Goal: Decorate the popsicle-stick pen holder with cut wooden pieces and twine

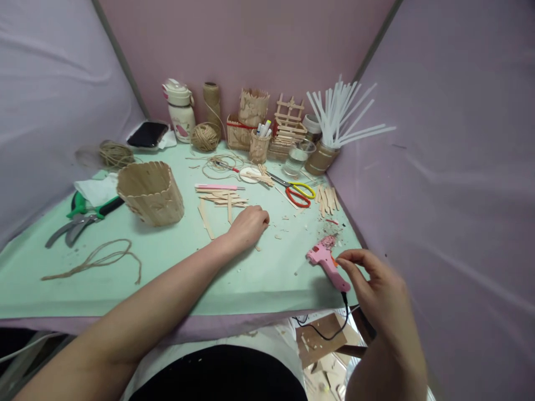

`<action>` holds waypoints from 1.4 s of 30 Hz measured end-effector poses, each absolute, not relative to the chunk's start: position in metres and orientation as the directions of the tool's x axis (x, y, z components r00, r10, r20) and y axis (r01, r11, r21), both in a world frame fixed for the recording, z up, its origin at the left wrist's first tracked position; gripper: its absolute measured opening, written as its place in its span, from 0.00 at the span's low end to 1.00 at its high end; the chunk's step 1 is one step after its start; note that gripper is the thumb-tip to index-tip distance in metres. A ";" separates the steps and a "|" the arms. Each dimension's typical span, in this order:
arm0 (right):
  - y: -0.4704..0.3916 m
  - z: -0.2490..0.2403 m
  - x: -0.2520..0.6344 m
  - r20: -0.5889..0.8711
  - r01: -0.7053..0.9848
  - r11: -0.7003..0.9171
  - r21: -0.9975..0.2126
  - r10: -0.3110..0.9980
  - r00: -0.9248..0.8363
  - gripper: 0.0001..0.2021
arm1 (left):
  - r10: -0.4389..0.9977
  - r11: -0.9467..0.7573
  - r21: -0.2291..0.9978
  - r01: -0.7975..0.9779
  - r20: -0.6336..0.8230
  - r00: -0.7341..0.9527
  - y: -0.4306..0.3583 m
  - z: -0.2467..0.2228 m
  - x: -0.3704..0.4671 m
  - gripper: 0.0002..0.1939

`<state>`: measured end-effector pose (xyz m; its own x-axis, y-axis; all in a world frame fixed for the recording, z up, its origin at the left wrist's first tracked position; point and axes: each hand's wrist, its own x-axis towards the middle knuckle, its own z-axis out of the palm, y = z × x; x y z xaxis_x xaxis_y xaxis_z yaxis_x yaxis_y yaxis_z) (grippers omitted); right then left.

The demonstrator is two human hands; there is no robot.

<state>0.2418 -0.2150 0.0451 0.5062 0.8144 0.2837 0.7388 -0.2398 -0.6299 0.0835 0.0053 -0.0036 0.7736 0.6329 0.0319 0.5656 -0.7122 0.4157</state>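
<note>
My right hand (378,284) pinches thumb and forefinger at the orange trigger of a pink hot glue gun (330,268). The gun's nozzle end is crusted with pinkish residue, and a black cord hangs from its handle over the table edge. Resting on the green tabletop, my left hand (249,225) is curled closed; whatever lies inside its fingers, if anything, is hidden. Just left of it are wooden craft sticks (223,198) and a pink pen-like tool (219,187). More wavy-edged sticks (326,200) lie beyond the gun.
A stick-covered basket (151,195), green-handled pliers (81,220) and loose twine (96,260) occupy the left side. Scissors (295,189) lie near a cup of water (297,157). At the back stand a bottle (181,114), a twine ball (205,137) and white glue sticks (334,114).
</note>
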 end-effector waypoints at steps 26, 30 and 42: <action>-0.126 0.000 0.179 0.219 0.449 -0.020 -0.893 0.853 0.474 0.11 | 0.637 -0.376 0.897 0.231 0.070 0.767 -0.028 0.003 0.050 0.07; -0.126 -0.001 0.178 0.179 0.386 -0.021 -0.922 0.861 0.475 0.12 | 0.649 -0.327 0.921 0.211 0.057 0.759 -0.027 0.004 0.050 0.07; -0.118 -0.006 0.173 -0.094 -0.197 0.037 -0.980 0.781 0.617 0.18 | 0.705 0.412 0.911 -0.031 -0.297 0.644 -0.036 -0.002 0.056 0.15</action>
<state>0.1727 -0.1182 -0.0056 0.6174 0.7810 -0.0943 -0.1966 0.0371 -0.9798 0.0562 -0.0362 -0.0023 0.6438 0.7051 -0.2973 -0.0307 0.4119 0.9107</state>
